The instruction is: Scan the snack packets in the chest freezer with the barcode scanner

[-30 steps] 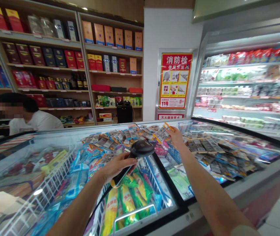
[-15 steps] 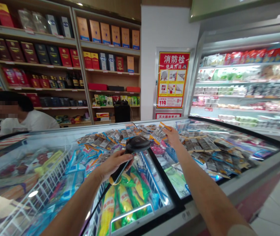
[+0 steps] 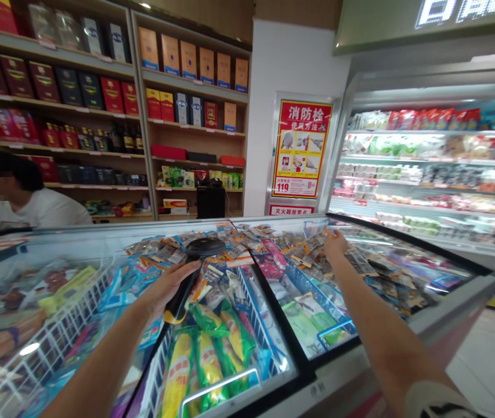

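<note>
Two bare hands at a glass-topped freezer (image 3: 462,293), seen from my head camera. With my left hand (image 3: 169,283) I grip a black scanner (image 3: 206,248), fingers wrapped about its handle and thumb along the top; the scanner's round head points toward the far side, above the lid, and a dark cord (image 3: 146,374) runs from the handle to the near edge. With my right hand (image 3: 335,244) I reach farther out and to the right, the fingers bent and nearly closed at the orange edge of one small packet (image 3: 315,248); whether they grip it or only touch it, I cannot tell.

Many more such packets lie over the freezer's top: a heap (image 3: 397,284) to the right of my right forearm, and a band (image 3: 155,251) along the far side, to the left of the scanner. Under the glass, near me and right of my left forearm, I see yellow and green bags (image 3: 209,363) in a white wire basket (image 3: 253,307). A black bar (image 3: 273,293) separates this section from the one at right, which contains a blue basket (image 3: 296,281).

At the far left I see another person (image 3: 53,207) in a white shirt, before shelves (image 3: 192,130) of boxes and bottles. A red poster (image 3: 303,150) hangs at the far middle; a lit, stocked cold cabinet (image 3: 425,165) stands at the far right.
</note>
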`<state>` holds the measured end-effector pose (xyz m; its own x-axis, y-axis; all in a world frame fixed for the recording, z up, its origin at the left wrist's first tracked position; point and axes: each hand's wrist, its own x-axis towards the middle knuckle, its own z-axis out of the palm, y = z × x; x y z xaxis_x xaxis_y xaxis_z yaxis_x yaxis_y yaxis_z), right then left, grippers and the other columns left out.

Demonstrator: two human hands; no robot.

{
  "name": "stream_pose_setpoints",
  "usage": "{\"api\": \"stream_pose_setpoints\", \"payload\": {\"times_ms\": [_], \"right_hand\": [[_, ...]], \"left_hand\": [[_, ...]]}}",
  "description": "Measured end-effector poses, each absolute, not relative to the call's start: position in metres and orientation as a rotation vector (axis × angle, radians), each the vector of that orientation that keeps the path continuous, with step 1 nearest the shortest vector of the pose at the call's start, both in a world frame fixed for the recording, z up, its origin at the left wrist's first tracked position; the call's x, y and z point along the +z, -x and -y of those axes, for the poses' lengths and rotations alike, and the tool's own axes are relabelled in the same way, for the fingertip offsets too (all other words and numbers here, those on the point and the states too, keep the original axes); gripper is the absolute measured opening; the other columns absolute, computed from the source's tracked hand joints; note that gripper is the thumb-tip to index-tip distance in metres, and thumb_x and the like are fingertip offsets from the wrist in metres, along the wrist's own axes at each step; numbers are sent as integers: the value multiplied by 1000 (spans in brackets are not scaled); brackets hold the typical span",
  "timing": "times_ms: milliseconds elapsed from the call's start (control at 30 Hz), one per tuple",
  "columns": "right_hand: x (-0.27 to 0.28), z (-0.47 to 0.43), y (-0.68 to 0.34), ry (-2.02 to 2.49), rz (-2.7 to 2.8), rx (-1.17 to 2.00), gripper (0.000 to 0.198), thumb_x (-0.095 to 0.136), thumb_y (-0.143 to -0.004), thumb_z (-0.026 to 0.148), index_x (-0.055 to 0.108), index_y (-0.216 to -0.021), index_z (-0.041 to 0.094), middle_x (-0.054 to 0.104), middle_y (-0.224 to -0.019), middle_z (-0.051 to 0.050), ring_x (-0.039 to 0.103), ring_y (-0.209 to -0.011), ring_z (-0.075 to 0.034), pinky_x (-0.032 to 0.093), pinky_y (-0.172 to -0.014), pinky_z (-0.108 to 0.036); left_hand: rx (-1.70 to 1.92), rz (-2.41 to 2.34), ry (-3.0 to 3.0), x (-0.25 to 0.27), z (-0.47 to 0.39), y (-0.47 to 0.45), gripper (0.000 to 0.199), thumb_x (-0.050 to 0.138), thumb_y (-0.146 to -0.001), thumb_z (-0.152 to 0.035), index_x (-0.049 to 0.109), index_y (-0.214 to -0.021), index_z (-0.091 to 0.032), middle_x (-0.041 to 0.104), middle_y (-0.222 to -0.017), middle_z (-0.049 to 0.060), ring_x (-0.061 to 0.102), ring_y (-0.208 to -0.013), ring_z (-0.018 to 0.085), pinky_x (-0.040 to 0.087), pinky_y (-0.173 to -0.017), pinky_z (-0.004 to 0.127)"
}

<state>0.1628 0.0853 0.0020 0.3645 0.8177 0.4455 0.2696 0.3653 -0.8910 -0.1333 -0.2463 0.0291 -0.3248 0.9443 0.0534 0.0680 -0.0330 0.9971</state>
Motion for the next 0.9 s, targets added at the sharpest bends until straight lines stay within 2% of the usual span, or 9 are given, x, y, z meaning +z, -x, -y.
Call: {"api": "stream_pose_setpoints", "payload": {"times_ms": [100,200,300,467,633,800,900], "right_hand": [[13,-81,-174,1337,1193,335,38,48,-62,22,57,-97,10,56,-99,-18,47,-102,-34,32,-84,-48],[17,-63,-161,1383,1436,73,35,47,-66,24,59,-98,13,52,-111,-15,43,-107,-31,31,-88,-44],[12,-33,-119,1307,1824,-49,34,42,-73,27,59,-98,13,57,-104,-12,49,-100,-26,35,-86,-37],[3,18,-26,1279,2243,209,43,32,-80,44,63,-91,16,64,-90,-10,57,-88,-22,41,-75,-30],[3,39,39,1554,2263,413,61,37,-70,62,60,-99,14,60,-104,-15,55,-96,-27,42,-75,-35],[1,38,64,1625,2218,396,56,49,-64,58,61,-98,14,57,-108,-15,51,-101,-31,39,-80,-43],[-4,33,66,1616,2081,551,49,63,-55,49,62,-91,17,58,-106,-15,49,-102,-33,38,-81,-45]], "left_hand": [[1469,-1469,-1124,30,248,137,35,52,-69,-45,56,-54,-15,52,-47,1,44,-43,10,34,-44,21],[1474,-1484,-1094,29,248,140,35,52,-69,-46,56,-55,-14,53,-48,1,45,-44,10,35,-46,21],[1460,-1509,-1072,29,249,139,35,51,-69,-46,56,-55,-14,53,-47,0,44,-44,10,35,-46,21],[1461,-1492,-1061,33,251,134,36,51,-70,-46,55,-54,-14,54,-48,0,44,-44,10,34,-46,21],[1472,-1480,-1054,35,253,130,35,51,-70,-45,54,-54,-14,52,-47,0,45,-44,9,33,-45,20],[1462,-1434,-1097,37,253,127,35,50,-70,-44,54,-54,-14,52,-47,0,44,-43,9,34,-45,21],[1449,-1416,-1107,38,253,127,37,50,-70,-46,54,-54,-13,52,-46,0,45,-43,9,34,-45,21]]}}
